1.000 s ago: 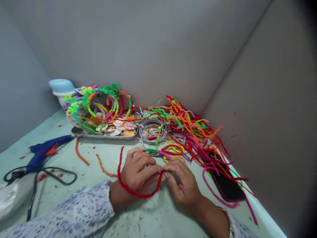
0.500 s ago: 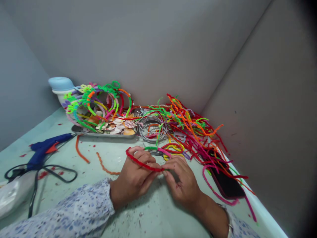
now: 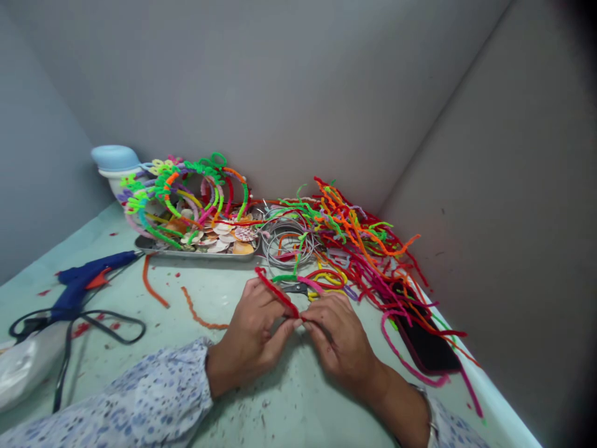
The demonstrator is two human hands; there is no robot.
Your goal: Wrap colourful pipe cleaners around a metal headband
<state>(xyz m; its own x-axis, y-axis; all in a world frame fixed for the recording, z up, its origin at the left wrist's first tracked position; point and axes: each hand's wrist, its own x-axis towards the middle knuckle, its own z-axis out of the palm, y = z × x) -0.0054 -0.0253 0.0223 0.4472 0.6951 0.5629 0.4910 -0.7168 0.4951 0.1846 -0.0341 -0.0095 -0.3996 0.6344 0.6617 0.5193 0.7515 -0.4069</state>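
Observation:
My left hand (image 3: 254,330) and my right hand (image 3: 338,336) meet fingertip to fingertip over the pale green table (image 3: 153,348). Both pinch a red pipe cleaner (image 3: 276,291), whose free end sticks up and to the left above my left knuckles. Just beyond my fingers lie small scissors (image 3: 295,287) partly under green, pink and yellow pipe cleaners. A big tangle of coloured pipe cleaners (image 3: 359,249) spreads to the right of my hands.
A metal tray (image 3: 196,254) holds shells and pipe-cleaner hoops (image 3: 186,193). Grey wire rings (image 3: 285,242) lie beside it. A blue glue gun (image 3: 86,280) with black cord lies left. A dark phone (image 3: 426,348) sits right. Grey cardboard walls enclose the table.
The red pipe cleaner's long loop, which hung below my left hand, has been drawn up and shortened; now only a short end stands above my left knuckles. My hands stayed in place.

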